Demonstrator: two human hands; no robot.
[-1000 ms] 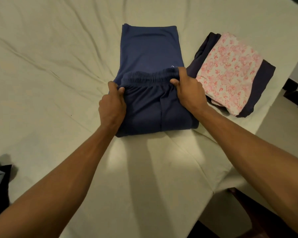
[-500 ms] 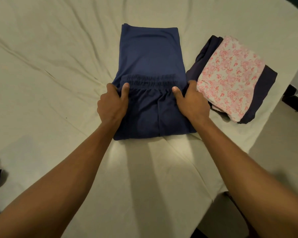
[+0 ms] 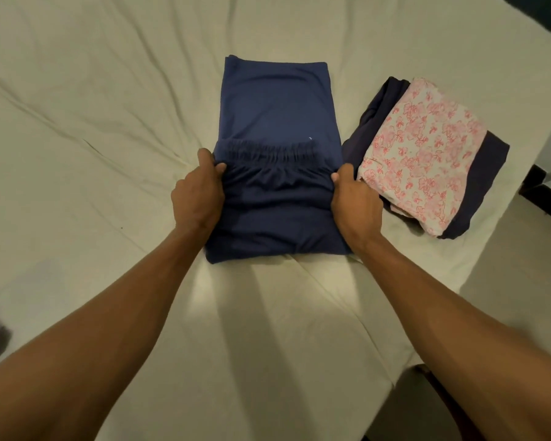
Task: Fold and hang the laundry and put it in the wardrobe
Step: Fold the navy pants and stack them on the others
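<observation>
While the navy trousers (image 3: pixel 274 173) lie part-folded near the middle of the bed (image 3: pixel 93 122), with the gathered waistband (image 3: pixel 264 152) brought up over the flat far half, both hands grip the two sides of the near fold: the left hand (image 3: pixel 198 192) has its fingers curled round the left edge with the thumb lying on top of the cloth, and the right hand (image 3: pixel 355 198) is curled round the right edge, its fingertips tucked out of sight beneath. The step in hand looks like one more fold, and the soft, slack cloth is where it may go wrong. The top layer already bunches into creases between the hands, so if they lift or push unevenly those creases could be pressed into the finished fold, or the waistband could slide askew and leave a crooked bundle. The layers under the fingers may also separate, since I cannot tell how many the right hand actually holds; a grip on the top layer alone would let the lower ones drop open. Just to the right sits a folded pile, a pink flowered cloth (image 3: pixel 427 148) on top of a dark garment (image 3: pixel 477 186), very close to the right hand, so a wide swing of that wrist could nudge it, and it lies near the right edge of the bed. The sheet itself is wrinkled and may drag along with the trousers if they are slid rather than lifted.
</observation>
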